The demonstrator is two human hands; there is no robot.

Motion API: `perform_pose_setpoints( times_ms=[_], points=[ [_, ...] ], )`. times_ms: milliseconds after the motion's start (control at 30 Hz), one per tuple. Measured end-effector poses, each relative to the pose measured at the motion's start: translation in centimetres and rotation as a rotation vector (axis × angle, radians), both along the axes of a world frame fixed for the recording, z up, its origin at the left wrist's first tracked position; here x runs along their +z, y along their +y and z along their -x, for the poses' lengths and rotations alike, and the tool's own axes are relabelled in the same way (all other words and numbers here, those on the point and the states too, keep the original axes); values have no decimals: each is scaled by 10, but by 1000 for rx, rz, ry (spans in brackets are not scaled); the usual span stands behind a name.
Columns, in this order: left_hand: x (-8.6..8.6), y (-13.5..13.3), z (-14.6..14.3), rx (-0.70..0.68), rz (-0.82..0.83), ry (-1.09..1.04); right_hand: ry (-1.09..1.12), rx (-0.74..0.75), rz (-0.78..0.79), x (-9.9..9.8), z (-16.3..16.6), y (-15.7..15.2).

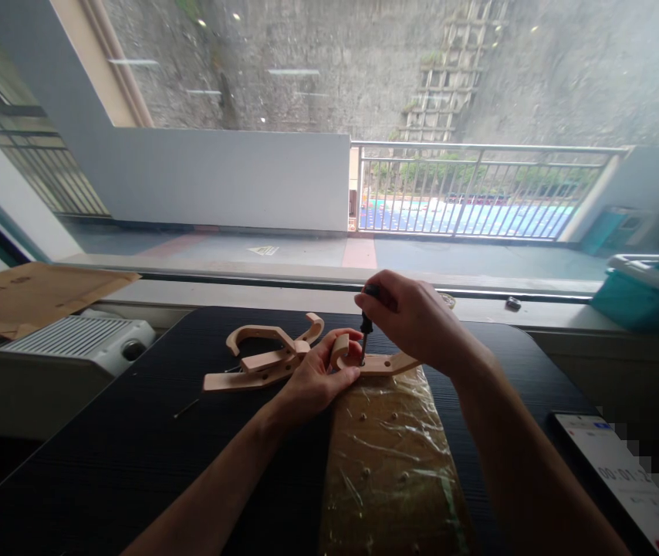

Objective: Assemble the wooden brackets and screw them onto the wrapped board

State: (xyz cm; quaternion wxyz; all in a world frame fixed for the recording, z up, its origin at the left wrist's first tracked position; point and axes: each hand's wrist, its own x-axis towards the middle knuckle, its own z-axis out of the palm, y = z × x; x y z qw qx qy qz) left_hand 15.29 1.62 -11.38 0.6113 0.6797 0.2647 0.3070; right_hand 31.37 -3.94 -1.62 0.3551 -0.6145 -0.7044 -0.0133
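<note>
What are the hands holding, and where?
The right hand grips a screwdriver by its handle; the left hand holds a wooden hook at its curled end.

Your screwdriver point(367, 318) has a black handle and a grey metal shaft. The wooden hook point(374, 370) you have at its tip is pale tan with a dark spot at its hole, and your other hooks point(265, 360) share that tan. Your board point(353, 494) looks golden brown, streaked with whitish glints from its clear wrap point(416, 401). Your table point(133, 448) is black with fine grain lines. You have brown cardboard point(45, 289) with dark lettering, a white ribbed heater point(80, 337) and a teal bin point(636, 297).
</note>
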Motion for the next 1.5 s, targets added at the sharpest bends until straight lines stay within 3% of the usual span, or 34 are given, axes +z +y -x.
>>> perform_pose_setpoints(
  times_ms=[300, 867, 1200, 1500],
  points=[
    [-1, -1, 0, 4, 44, -8, 35, 150, 67, 3, -1, -4],
    [1, 0, 1, -8, 43, -22, -15, 8, 13, 0, -3, 0],
    [3, -2, 1, 19, 61, -24, -28, 84, -2, 4, 2, -3],
    [-2, 0, 0, 21, 130, -58, -3, 50, 1, 1, 3, 2]
  ],
)
